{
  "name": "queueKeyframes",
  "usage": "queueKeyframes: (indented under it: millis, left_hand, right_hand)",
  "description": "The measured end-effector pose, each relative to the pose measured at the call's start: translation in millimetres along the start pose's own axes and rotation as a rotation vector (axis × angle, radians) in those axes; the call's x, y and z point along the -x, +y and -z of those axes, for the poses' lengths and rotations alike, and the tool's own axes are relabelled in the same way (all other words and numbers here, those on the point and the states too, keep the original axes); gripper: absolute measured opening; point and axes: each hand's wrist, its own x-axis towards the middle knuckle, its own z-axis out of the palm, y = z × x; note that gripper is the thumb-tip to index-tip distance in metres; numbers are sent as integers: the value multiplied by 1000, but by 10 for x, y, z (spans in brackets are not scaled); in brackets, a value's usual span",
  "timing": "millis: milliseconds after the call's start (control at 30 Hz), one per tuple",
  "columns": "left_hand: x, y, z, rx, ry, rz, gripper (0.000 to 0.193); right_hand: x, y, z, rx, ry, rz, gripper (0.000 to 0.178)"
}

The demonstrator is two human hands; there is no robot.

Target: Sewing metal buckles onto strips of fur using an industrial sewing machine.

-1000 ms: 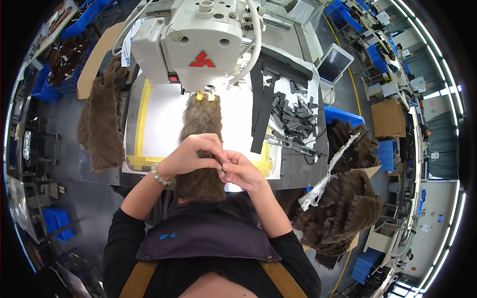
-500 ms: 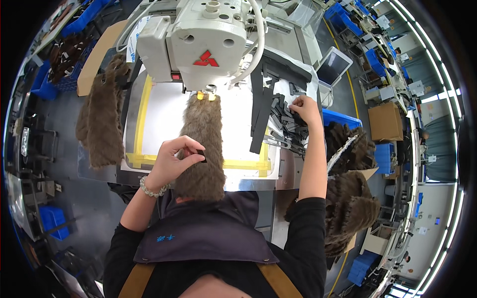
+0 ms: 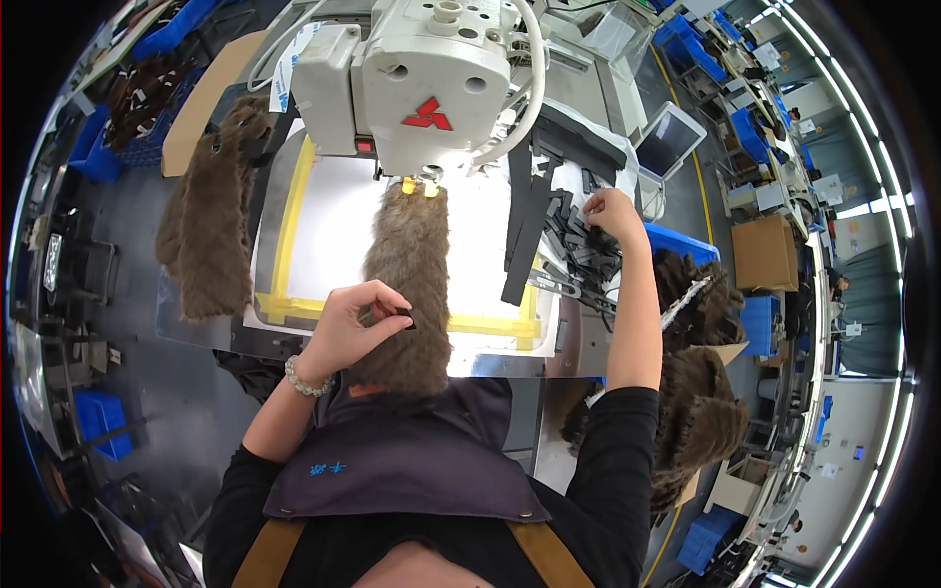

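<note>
A brown fur strip (image 3: 417, 255) lies lengthwise on the white work surface (image 3: 338, 235), its far end beneath the sewing machine head (image 3: 431, 83) by two yellow clamp pieces (image 3: 420, 186). Over the near part of the strip, my left hand (image 3: 348, 328) pinches a small black piece (image 3: 407, 317) between thumb and fingertips. My right hand (image 3: 616, 214) reaches to the right side, its fingers pressed together at a heap of short black strips (image 3: 561, 230). What those fingertips grip, if anything, is hidden.
Long black strips (image 3: 527, 216) and metal scissors (image 3: 554, 283) lie beside the heap. More fur pieces hang at the left (image 3: 218, 230), and fur piles (image 3: 696, 416) stand at the right near a blue crate (image 3: 679, 240). A screen (image 3: 671, 140) stands at the far right.
The whole view has shifted slightly. My left hand has turned a little, and less of its black piece shows. My right hand remains at the heap, fingers drawn together.
</note>
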Motion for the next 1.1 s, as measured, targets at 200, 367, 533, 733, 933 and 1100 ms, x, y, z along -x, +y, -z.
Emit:
queueKeyframes:
  millis: [200, 367, 533, 733, 933, 1100]
  left_hand:
    - [28, -15, 17, -129, 47, -36, 9]
    - [-64, -13, -68, -180, 331, -355, 12]
    - [-188, 214, -177, -417, 344, -677, 14]
    - [-281, 146, -184, -521, 302, -809, 18]
    - [-279, 96, -177, -653, 323, -855, 10]
    - [-329, 100, -152, -697, 319, -891, 14]
  right_hand:
    - [322, -536, -30, -321, 575, 77, 14]
    - [852, -1324, -466, -1087, 445, 178, 16]
    - [1353, -1944, -1030, -1468, 329, 123, 16]
    - [1583, -2247, -1328, -1723, 300, 131, 13]
    - [1572, -2250, -1395, -1724, 333, 190, 14]
    - [1619, -2300, -1406, -1742, 323, 115, 16]
